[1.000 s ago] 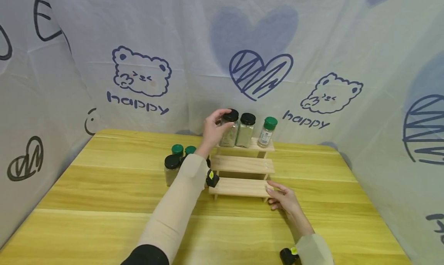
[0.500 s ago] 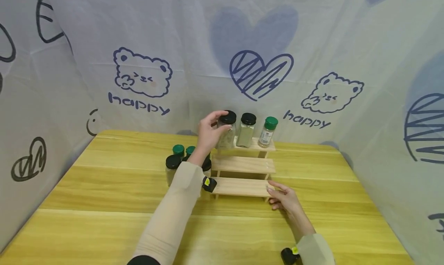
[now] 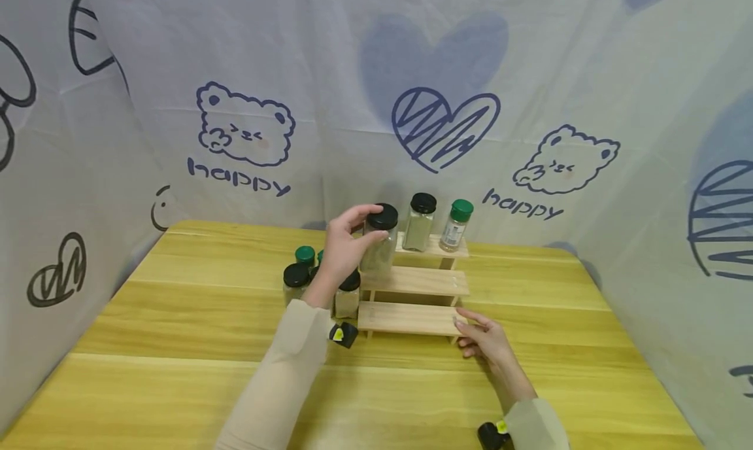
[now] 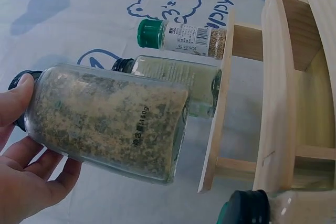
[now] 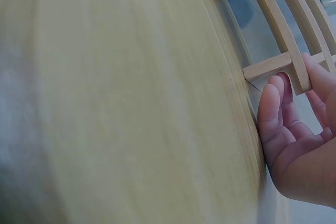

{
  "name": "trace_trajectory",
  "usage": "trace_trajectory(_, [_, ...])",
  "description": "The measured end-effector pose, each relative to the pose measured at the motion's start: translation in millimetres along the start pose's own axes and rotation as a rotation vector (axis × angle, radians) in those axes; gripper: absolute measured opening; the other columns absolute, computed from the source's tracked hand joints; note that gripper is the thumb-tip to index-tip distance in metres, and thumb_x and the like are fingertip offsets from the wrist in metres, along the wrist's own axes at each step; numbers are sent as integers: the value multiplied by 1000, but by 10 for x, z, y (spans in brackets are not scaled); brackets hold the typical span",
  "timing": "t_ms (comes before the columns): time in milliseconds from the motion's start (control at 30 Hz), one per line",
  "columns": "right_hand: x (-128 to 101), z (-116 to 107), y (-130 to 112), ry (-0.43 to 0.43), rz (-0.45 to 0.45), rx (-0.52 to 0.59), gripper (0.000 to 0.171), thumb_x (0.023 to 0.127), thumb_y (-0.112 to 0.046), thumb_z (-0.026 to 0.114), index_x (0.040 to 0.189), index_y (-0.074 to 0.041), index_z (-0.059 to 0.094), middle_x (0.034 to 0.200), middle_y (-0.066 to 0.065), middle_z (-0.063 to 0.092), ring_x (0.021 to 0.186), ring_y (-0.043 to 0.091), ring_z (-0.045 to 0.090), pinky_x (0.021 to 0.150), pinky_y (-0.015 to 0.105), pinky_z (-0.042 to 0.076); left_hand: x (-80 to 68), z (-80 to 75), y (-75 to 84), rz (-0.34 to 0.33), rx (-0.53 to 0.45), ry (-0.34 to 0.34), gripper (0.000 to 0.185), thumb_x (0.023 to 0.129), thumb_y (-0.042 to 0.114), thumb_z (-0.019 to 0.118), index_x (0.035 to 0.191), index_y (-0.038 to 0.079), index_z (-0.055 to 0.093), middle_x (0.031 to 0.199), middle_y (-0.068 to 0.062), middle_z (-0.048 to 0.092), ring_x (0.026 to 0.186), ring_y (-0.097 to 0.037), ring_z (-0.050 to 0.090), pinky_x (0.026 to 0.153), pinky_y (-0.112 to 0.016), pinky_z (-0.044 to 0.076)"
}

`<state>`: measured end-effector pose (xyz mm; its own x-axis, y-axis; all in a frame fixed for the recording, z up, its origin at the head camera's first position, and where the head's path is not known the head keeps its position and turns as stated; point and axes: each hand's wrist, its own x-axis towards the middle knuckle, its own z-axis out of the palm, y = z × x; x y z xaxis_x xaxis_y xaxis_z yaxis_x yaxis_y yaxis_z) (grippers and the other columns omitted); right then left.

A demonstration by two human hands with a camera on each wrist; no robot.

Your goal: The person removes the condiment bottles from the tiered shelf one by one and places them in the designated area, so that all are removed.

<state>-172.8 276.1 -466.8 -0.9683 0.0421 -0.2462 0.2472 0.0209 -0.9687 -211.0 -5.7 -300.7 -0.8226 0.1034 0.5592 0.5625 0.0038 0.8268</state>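
Observation:
My left hand [image 3: 347, 246] grips a glass spice jar [image 4: 107, 121] by its black lid, thumb on one side and fingers on the other. Speckled dried seasoning fills the jar, which hangs in front of the top step of a three-step wooden rack [image 3: 412, 318]. At the rack's lower right corner, my right hand [image 3: 485, 337] pinches the end of the bottom step; the right wrist view has its thumb [image 5: 317, 74] above the board and fingers curled beneath. On the top step stand a black-lidded jar [image 3: 419, 224] and a green-capped shaker [image 3: 456, 226].
Several more jars stand on the table left of the rack, among them a black-lidded jar [image 3: 348, 296] beside it and a green-capped one [image 3: 304, 255] behind, partly hidden by the left arm. A printed cloth [image 3: 353, 57] hangs behind the wooden table [image 3: 176, 371].
My left hand has lifted the speckled jar off the left end of the top step and brought it toward me, slightly left and lower in view. The right hand stays on the rack.

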Motion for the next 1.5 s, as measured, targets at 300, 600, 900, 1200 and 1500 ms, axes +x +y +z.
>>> trace_trajectory(300, [6,-5,6,-8,-2,7,49,84,-11,63,128,2,45,71,4,64,53,11,58,45,23,49,-203,-84,-253,26,-20,-3,31,77,-5,66,107,-5,60,110,-17,58,98,-25,57,81,-32,47])
trace_trajectory(600, [0,-5,1,-7,-6,10,49,83,-11,63,127,3,46,70,5,64,53,11,58,45,24,49,-388,-165,-296,26,18,38,31,74,-6,67,105,-3,61,107,-16,60,96,-23,58,76,-31,48])
trace_trajectory(900, [-2,-2,-3,-17,-14,7,49,84,-11,62,128,3,45,70,6,64,53,11,58,45,24,49,-553,-237,-181,-37,6,43,31,75,-8,66,105,-7,60,112,-20,57,102,-27,55,83,-40,45])
trace_trajectory(1200, [-9,-1,0,-12,-10,10,50,84,-12,63,128,2,45,68,6,63,53,11,57,45,24,49,-669,-259,14,-11,47,64,30,73,-13,65,102,-12,59,103,-23,60,94,-31,58,77,-35,48])
trace_trajectory(1500, [14,-3,27,-4,-5,12,48,84,-11,63,127,2,46,69,4,63,53,11,57,45,23,49,-808,-307,-147,-24,40,86,31,69,-15,67,99,-12,60,102,-24,60,93,-32,57,77,-30,48])
